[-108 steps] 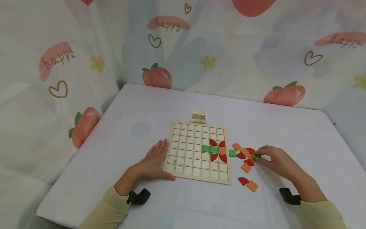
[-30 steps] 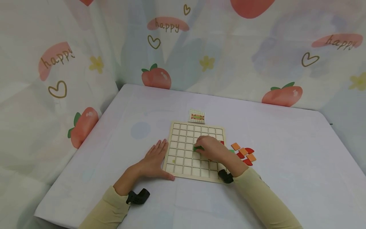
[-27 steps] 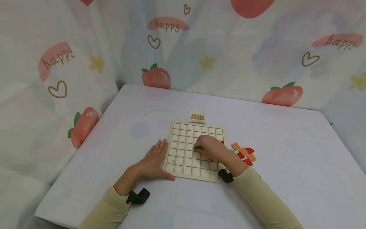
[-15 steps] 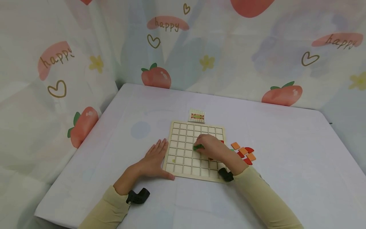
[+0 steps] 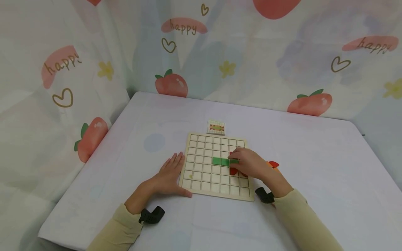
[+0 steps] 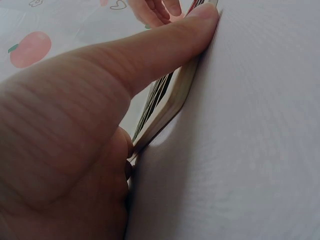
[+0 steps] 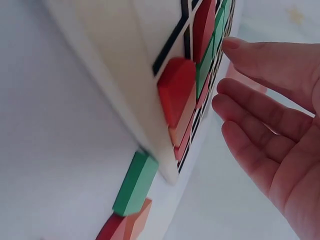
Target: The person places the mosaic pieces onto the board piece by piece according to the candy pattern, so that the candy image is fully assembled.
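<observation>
A pale wooden grid board (image 5: 205, 177) lies on the table. My left hand (image 5: 169, 176) rests flat at its left edge, with the thumb along the near edge; the left wrist view shows the thumb (image 6: 165, 50) against the board's side. My right hand (image 5: 251, 164) is over the board's right part, thumb and fingers apart and holding nothing in the right wrist view. A row of green square tiles (image 5: 216, 161) sits in the cells left of it. Red quarter-circle tiles (image 7: 177, 92) and an orange tile (image 7: 184, 120) are set in the board, partly hidden by this hand from above.
A small pattern card (image 5: 216, 127) stands behind the board. Right of the board lie loose pieces: a green tile (image 7: 134, 185) close to its edge and a red quarter-circle (image 5: 274, 164) among orange ones, mostly hidden by the right forearm. Printed cloth hangs behind the table.
My right hand earlier brought a green tile from the loose pieces to the board. It has now let go and moved right, leaving the tile in the grid. My left hand stays put.
</observation>
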A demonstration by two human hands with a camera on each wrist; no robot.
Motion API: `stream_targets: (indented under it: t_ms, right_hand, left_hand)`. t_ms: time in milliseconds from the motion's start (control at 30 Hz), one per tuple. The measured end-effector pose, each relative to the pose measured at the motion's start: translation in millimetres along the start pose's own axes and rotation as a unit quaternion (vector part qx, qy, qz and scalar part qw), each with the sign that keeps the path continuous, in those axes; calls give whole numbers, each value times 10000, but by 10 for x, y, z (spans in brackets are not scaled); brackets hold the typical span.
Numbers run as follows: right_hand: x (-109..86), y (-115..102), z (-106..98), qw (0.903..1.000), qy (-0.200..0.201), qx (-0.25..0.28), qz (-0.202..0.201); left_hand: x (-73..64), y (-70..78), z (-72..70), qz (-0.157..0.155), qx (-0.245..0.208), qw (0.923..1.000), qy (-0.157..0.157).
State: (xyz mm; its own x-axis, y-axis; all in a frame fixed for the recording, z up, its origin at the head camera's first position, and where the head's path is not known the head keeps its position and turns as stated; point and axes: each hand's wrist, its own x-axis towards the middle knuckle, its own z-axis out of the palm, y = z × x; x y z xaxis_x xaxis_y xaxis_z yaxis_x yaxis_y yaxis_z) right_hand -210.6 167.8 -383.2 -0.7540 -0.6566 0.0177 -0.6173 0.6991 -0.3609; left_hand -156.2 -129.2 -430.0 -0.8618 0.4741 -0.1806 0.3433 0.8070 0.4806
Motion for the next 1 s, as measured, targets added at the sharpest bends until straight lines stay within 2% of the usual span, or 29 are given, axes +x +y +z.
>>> stream_targets:
  t_ms: [233,533,700,1000]
  right_hand:
    - [-112,93,-57,9987,-25,192,479]
    - [-281,213,-100,9974,136,237,663]
    - [-342,263,-109,9964,-7,159,837]
    - [-436,328,-118,9929,-220,427,1092]
  left_hand:
    - [-9,-7,-12,1,18,10000,-12]
    - [5,-28,10,80,-9,10000,0]
    - [4,-20,7,120,-54,9999,51]
    - [0,-13,-1,95,12,9999,35]
